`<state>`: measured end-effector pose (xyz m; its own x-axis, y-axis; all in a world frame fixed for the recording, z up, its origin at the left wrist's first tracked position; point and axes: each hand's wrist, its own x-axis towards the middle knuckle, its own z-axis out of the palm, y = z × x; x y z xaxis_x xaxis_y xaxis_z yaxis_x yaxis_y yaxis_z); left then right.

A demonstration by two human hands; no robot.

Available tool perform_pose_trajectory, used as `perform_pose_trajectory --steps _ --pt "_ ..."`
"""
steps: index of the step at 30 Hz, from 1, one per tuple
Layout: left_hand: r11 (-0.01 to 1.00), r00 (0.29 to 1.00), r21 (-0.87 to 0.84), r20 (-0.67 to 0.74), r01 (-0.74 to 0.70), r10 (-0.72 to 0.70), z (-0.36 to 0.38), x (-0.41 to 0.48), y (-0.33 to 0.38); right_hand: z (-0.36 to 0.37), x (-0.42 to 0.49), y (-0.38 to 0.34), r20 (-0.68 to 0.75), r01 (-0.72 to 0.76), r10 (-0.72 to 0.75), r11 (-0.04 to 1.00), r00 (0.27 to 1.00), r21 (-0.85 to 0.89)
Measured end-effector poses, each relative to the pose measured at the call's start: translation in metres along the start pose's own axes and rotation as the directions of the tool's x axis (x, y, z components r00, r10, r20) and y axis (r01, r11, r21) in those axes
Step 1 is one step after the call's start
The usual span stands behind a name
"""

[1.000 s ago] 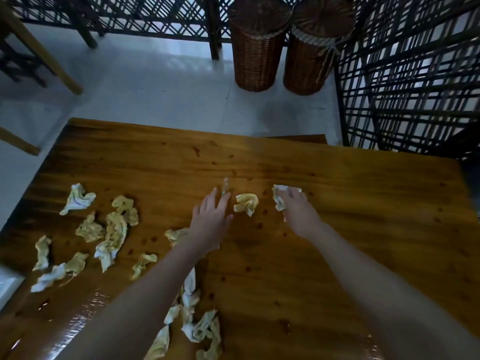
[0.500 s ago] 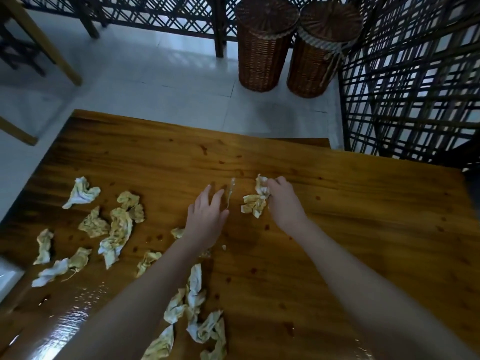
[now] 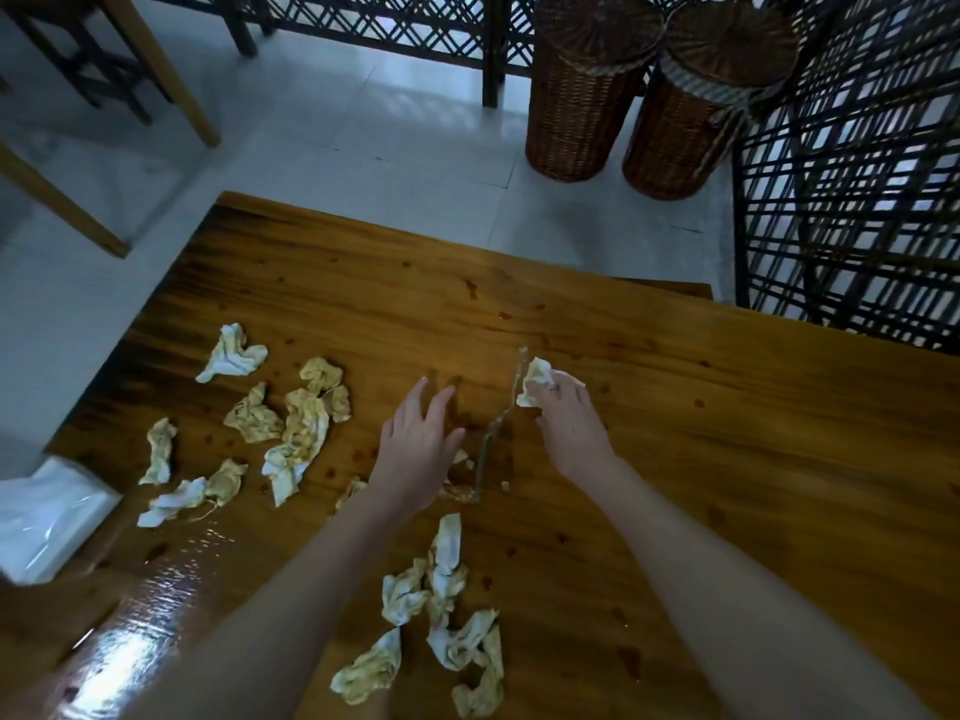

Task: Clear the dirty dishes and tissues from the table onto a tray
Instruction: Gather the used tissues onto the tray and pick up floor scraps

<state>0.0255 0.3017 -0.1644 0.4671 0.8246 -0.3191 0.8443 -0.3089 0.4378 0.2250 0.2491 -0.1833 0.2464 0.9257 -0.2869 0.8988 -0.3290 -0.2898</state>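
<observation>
Since the frame half a second back, the loose tissue by the right hand has left the wood; that hand now pinches a crumpled, yellow-stained white tissue wad just above the glossy brown wooden bench. The left hand hovers released, fingers spread. A thin pale utensil lies between them. More stained crumpled tissues lie scattered left. 2 brown wicker baskets stand on the floor.

tissues on table left, baskets behind table
</observation>
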Motion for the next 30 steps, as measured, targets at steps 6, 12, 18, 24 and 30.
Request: perform_pose_trajectory --steps 6,12,18,24,30 --pt "1.000 1.000 -0.028 0.025 0.015 -0.014 -0.006 -0.013 -0.017 -0.005 -0.002 -0.004 -0.031 -0.037 0.037 0.999 0.999 0.000" --pt "0.999 1.000 -0.033 -0.013 -0.006 0.005 -0.009 -0.021 -0.028 -0.011 -0.003 -0.011 -0.059 -0.068 0.069 0.998 0.996 0.018" --pt "0.996 0.998 0.075 0.053 -0.049 0.046 -0.004 -0.026 -0.034 -0.018 -0.018 -0.019 -0.137 -0.027 0.037 0.997 0.990 0.075" --pt "0.995 0.986 0.082 0.163 -0.061 0.047 0.015 -0.022 -0.010 -0.026 -0.041 -0.006 -0.200 -0.034 0.047 0.997 0.979 0.068" --pt "0.978 0.977 0.135 0.166 -0.157 0.134 0.034 -0.021 0.002 -0.029 -0.068 0.017 -0.203 -0.090 0.105 0.993 0.973 0.081"
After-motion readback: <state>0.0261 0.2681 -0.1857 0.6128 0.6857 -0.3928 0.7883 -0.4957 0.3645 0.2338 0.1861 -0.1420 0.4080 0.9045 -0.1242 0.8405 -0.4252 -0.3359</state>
